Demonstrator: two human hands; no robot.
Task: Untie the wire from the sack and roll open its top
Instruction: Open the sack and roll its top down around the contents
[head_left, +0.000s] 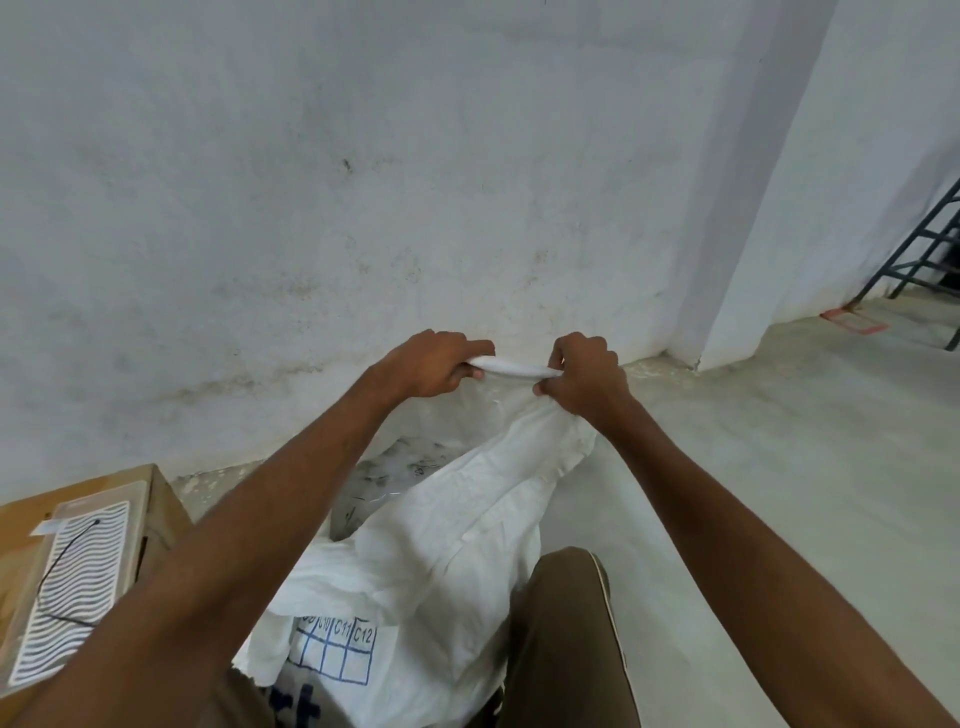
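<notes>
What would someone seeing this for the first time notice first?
Two bare hands at centre: the left hand and right hand grip a rolled strip of the white sack top between them, in front of a stained white wall. The sack slopes down to a blue grid printed with C11 and C12. A cardboard box sits at lower left.

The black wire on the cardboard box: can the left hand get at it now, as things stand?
Probably not at once: the left hand grips the sack's rolled top. Once it lets go, nothing seems to block the way to the black wire on the box.
</notes>
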